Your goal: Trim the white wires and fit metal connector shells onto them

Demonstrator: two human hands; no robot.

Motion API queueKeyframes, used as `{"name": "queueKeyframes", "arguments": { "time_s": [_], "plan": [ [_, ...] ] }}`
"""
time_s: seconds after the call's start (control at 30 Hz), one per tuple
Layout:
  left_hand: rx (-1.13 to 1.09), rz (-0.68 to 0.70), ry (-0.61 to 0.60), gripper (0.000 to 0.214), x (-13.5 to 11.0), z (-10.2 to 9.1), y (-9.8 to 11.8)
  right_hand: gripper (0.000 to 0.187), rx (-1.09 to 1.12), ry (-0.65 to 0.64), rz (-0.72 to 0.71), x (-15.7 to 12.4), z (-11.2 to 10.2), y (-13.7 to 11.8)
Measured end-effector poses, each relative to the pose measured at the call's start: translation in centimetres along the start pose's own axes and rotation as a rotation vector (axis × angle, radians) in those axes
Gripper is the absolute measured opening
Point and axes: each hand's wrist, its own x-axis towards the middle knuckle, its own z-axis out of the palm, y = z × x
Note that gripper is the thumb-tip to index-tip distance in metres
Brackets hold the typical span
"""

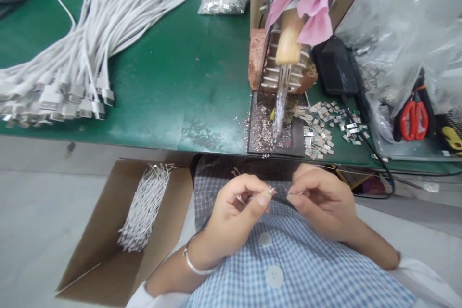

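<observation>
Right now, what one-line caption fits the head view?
Left hand and right hand pinch a small metal piece over a checked apron, facing a green bench with white cables.

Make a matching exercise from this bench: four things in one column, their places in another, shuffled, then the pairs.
Things:
1. scissors
2. cable bundle
3. cardboard box
4. small metal shells

Places:
A. below the table edge, on the left
B. far right, beside plastic bags
C. left part of the green mat
D. right of the soldering iron stand

Pairs: 1-B, 2-C, 3-A, 4-D
</observation>
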Motion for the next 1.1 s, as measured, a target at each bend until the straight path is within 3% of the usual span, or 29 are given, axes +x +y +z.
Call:
{"name": "queueKeyframes", "arguments": {
  "time_s": [0.3,0.57,0.73,0.9,1.1],
  "plan": [
    [0.104,-0.007,-0.067,0.007,-0.2,0.1,0.4,0.005,-0.021,-0.043,-0.01,0.5,0.0,-0.4],
    [0.116,-0.038,-0.05,0.009,-0.3,0.3,0.5,0.005,0.003,-0.049,0.024,0.5,0.3,-0.3],
    [0.076,-0.135,-0.026,0.012,-0.2,0.4,0.4,0.006,0.014,-0.011,0.003,0.1,0.3,-0.2],
    [-0.071,-0.167,-0.079,0.039,-0.4,0.3,-0.3,0.006,-0.019,-0.05,-0.059,-0.2,0.5,-0.2],
    [-0.078,-0.121,-0.201,0.077,-0.8,0.3,-0.9,0.004,-0.284,-0.079,-0.148,-0.2,1.8,-0.5]
  ]
}}
